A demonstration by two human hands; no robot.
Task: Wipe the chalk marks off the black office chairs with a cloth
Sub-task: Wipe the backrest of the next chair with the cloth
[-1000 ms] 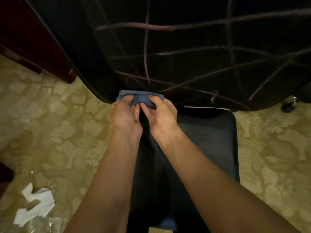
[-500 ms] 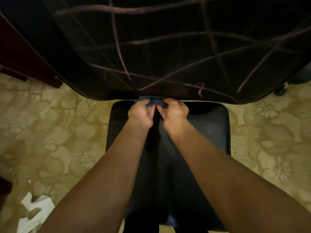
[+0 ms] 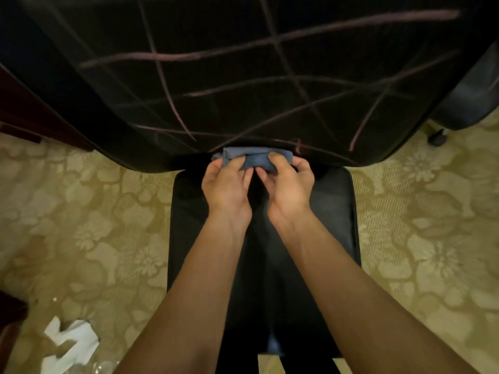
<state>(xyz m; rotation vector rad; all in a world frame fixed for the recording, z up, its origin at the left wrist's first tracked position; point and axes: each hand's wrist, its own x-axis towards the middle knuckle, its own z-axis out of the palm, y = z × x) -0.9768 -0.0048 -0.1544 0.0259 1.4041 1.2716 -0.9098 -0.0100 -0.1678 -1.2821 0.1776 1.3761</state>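
Note:
A black office chair fills the view: its backrest (image 3: 243,85) is crossed by several pink chalk lines (image 3: 194,54), and its seat (image 3: 334,211) lies below my arms. A folded blue cloth (image 3: 256,157) sits at the lower edge of the backrest, just above the seat. My left hand (image 3: 226,187) pinches its left part and my right hand (image 3: 287,184) pinches its right part, thumbs on top. Both hands are side by side, nearly touching.
A beige floral carpet (image 3: 81,211) surrounds the chair. Torn white paper (image 3: 73,344) lies at the lower left. Dark wooden furniture (image 3: 29,109) stands at the left. Another black chair (image 3: 469,103) with a caster (image 3: 436,137) is at the upper right.
The view has shifted, showing more of the backrest. Both hands still hold the cloth at the backrest's bottom edge; more of the cloth shows above my fingers than half a second ago.

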